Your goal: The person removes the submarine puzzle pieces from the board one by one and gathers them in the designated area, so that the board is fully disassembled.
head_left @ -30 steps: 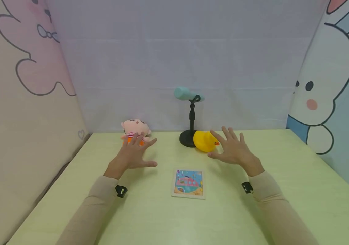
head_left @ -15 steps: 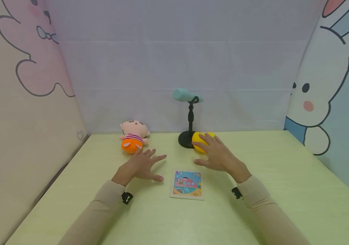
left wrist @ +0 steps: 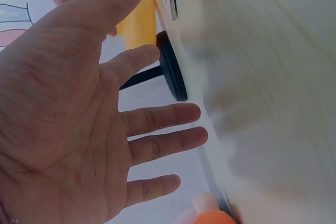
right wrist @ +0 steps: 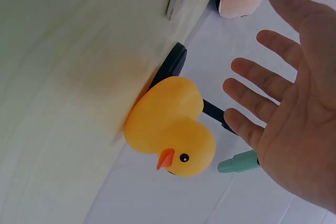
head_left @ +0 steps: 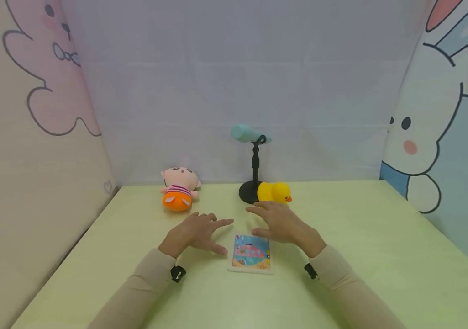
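A flat square puzzle board with a pink submarine picture and a pale border lies on the table between my hands. To its left hovers my left hand, fingers spread, thumb near the board's edge. My right hand is above the board's upper right side, with its fingers extended and nothing in them. Just beyond it sits a yellow rubber duck, apart from the hand in the right wrist view. Both palms, the left hand and the right hand, show bare in the wrist views.
A plush doll in orange shorts lies at the back left of the pale table. Beside the duck stands a black round-based stand bearing a mint-green cylindrical device. Walls rise behind and at both sides.
Both hands have come inward and nearer, away from the doll and the duck, toward the puzzle board. The objects on the table have kept their places.
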A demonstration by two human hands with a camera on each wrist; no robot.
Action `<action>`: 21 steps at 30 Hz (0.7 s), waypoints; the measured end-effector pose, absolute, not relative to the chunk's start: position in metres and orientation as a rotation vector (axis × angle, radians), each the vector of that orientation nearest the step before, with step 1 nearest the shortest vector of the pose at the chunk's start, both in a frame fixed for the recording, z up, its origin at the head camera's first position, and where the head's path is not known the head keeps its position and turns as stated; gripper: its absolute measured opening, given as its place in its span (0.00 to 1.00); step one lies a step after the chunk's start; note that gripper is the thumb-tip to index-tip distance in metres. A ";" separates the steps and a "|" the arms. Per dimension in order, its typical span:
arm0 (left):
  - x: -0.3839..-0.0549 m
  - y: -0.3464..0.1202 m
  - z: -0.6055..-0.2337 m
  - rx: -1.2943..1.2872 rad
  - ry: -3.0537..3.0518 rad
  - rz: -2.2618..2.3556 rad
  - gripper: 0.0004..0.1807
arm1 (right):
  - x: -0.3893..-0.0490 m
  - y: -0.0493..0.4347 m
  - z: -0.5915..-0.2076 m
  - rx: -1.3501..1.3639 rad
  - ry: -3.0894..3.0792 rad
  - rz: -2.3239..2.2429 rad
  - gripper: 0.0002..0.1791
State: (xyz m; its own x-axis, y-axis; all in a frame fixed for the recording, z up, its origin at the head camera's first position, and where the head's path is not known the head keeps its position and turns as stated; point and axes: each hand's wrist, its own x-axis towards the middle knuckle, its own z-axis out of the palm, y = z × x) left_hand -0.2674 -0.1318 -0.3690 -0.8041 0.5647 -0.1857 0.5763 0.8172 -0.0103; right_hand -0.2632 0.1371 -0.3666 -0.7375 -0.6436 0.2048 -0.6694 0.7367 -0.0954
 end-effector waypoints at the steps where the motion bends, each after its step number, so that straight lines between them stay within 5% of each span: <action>1: -0.268 -0.130 -0.369 0.896 2.825 -0.103 0.47 | -0.263 0.136 -0.368 1.069 -2.781 0.243 0.35; 21: -0.268 -0.113 -0.379 0.885 2.830 -0.240 0.42 | -0.277 0.112 -0.370 1.240 -2.988 0.400 0.13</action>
